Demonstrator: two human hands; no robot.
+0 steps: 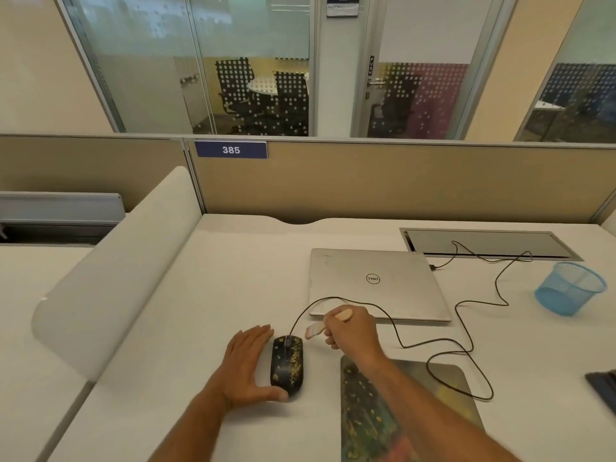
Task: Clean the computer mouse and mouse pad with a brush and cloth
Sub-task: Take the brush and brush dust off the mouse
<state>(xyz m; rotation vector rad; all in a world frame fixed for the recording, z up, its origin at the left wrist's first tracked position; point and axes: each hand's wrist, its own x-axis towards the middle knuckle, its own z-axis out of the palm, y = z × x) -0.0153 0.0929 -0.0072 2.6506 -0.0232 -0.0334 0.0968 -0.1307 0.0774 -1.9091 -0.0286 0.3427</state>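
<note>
A black wired mouse [287, 365] speckled with yellow crumbs sits on the white desk. My left hand [248, 366] rests flat against its left side, thumb at its near end, steadying it. My right hand [355, 331] grips a small wooden-handled brush [316, 327] with its bristles just above the mouse's front right. The mouse pad [443, 388], dark with coloured patches and yellow crumbs, lies to the right, partly under my right forearm. No cloth is clearly in view.
A closed silver laptop [376, 281] lies behind the mouse. The mouse cable [466, 345] loops across the pad toward a cable tray [490, 243]. A blue mesh cup [570, 288] stands at the right. A dark object [605, 385] shows at the right edge. A white divider [116, 278] borders the left.
</note>
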